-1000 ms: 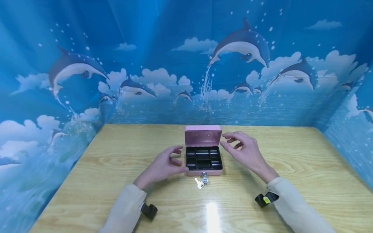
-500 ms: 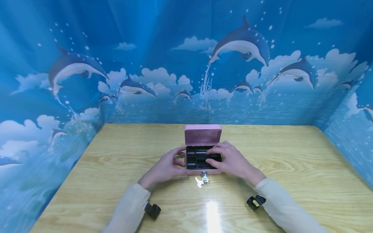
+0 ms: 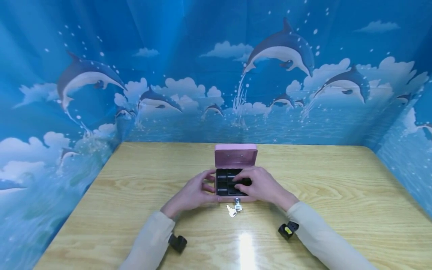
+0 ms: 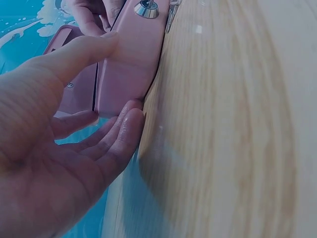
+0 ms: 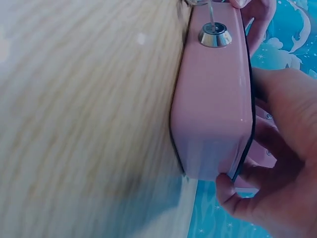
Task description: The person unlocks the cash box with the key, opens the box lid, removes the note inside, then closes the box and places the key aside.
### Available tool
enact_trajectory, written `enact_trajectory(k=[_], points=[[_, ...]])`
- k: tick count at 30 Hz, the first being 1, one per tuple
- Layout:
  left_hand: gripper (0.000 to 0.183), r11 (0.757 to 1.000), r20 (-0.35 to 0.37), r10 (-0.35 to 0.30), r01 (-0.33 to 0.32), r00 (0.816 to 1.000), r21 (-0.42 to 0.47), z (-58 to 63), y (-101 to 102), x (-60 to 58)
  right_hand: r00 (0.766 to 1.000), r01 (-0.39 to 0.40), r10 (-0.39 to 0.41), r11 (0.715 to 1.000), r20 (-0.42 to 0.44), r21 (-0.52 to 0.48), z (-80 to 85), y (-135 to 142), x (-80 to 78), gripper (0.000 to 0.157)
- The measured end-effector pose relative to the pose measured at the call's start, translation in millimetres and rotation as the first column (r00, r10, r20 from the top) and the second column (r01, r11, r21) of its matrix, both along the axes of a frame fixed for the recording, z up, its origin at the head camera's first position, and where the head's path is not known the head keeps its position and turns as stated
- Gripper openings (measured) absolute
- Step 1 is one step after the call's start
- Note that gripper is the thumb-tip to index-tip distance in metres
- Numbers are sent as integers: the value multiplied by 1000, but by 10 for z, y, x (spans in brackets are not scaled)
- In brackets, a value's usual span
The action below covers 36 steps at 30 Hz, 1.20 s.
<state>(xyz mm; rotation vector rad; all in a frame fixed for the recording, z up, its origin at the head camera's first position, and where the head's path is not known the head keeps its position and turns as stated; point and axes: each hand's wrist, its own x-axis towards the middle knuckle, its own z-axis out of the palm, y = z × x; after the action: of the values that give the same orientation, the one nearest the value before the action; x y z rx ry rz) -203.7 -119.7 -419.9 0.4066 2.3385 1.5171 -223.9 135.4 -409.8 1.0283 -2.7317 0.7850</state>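
Where the right hand (image 3: 261,183) reaches, the tray (image 3: 222,182) is part-hidden

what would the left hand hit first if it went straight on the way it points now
Probably the glossy pink rectangular box; the left hand appears to touch its left side.

Right grip (image 5: 290,153) apparently touches pink box (image 5: 213,99).

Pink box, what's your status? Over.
Left hand holds pink box; right hand reaches into black tray. Lid up, keys at front. Nothing seen in the way.
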Motion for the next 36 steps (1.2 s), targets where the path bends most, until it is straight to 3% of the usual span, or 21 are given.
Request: enact_trajectory(k=[10, 20, 36], points=[[96, 1000, -2, -1, 1, 1000, -3, -14, 1, -1, 999, -53, 53, 999, -12, 9, -12, -15, -21, 11], [98, 1000, -4, -10, 10, 1000, -2, -16, -7, -5, 999, -32, 32, 999, -9, 14, 11, -27, 6, 12], [95, 1000, -6, -14, 14, 1000, 1, 3, -17, 2, 1000, -7, 7, 1000, 8, 24, 193, 4, 28, 15]])
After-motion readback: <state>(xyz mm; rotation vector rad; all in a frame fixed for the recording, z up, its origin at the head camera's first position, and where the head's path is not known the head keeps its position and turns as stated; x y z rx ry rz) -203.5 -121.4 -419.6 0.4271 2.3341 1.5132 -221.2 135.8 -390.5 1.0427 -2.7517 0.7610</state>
